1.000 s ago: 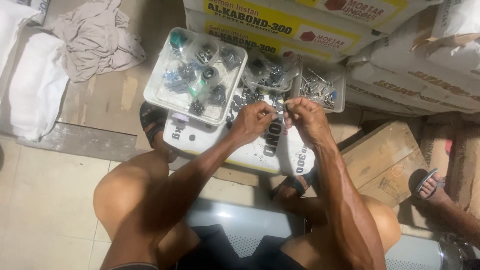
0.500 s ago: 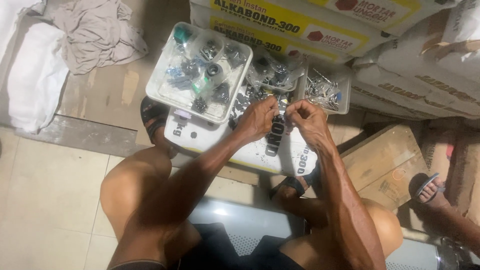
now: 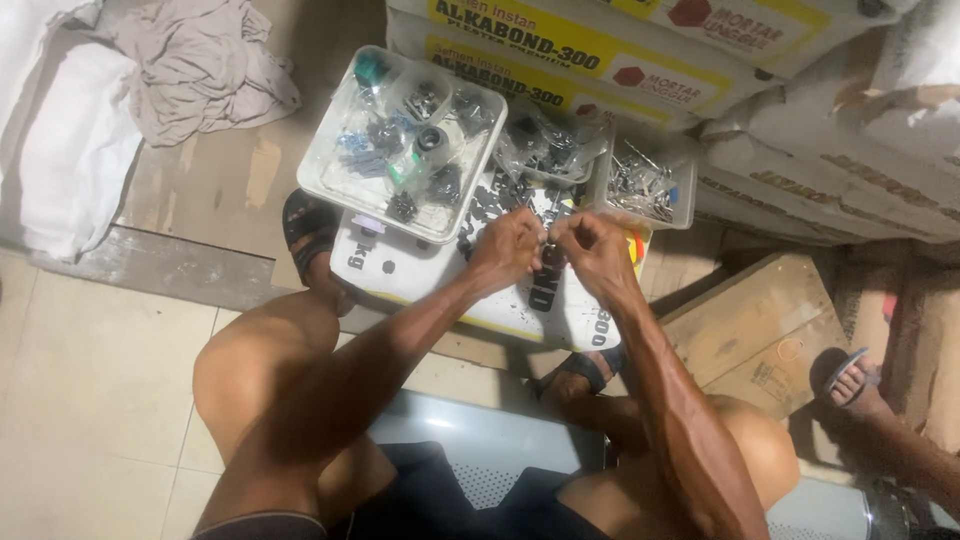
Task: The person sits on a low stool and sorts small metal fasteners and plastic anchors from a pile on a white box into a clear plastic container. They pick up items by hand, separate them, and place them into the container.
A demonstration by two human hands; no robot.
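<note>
Left hand (image 3: 512,245) and right hand (image 3: 592,243): fingertips pinched together on one small dark metal fitting (image 3: 547,243), held just above the white sack (image 3: 420,275) that serves as a work surface. Compared with half a second earlier, both hands sit at the same spot with the pinch unchanged; only the camera's framing has drifted slightly. Large clear tray (image 3: 335,150) of assorted fittings: left of the hands, unmoved. Small clear tray (image 3: 680,215) of screws: just beyond the right hand. Grey cloth (image 3: 200,70): upper left.
</note>
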